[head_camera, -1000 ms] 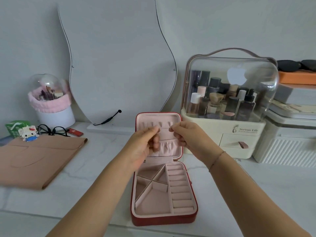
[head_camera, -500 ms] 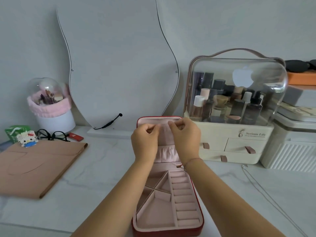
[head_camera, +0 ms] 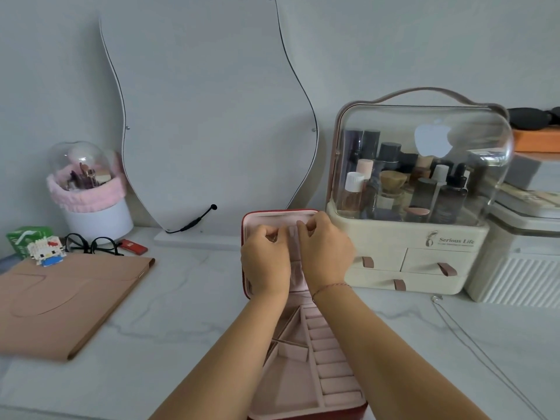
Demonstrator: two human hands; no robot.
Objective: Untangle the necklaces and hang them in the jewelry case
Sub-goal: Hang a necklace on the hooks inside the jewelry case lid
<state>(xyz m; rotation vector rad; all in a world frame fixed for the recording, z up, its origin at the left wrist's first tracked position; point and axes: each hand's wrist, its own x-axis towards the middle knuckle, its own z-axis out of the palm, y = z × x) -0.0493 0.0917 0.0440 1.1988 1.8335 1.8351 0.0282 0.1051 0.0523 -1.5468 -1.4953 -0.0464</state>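
The red jewelry case (head_camera: pixel 249 219) stands open on the marble table, its pink lid upright and its divided tray (head_camera: pixel 291 386) towards me. Both hands are up at the row of hook tabs near the top of the lid. My left hand (head_camera: pixel 266 262) and my right hand (head_camera: pixel 325 256) have curled fingers and pinch close together there, on a necklace chain too thin to make out. A second thin silver necklace (head_camera: pixel 469 338) lies stretched out on the table to the right, apart from both hands.
A clear-domed cosmetics organiser (head_camera: pixel 418 189) stands right beside the case, with a white ribbed box (head_camera: pixel 521 268) further right. A wavy mirror (head_camera: pixel 206 116) leans on the wall behind. At the left are a brown folder (head_camera: pixel 69 298), glasses (head_camera: pixel 91 245) and a brush holder (head_camera: pixel 91 195).
Both hands have moved forward from in front of the lid to its top hook row and come closer together. The camera has moved in, and the necklace on the table has come into view.
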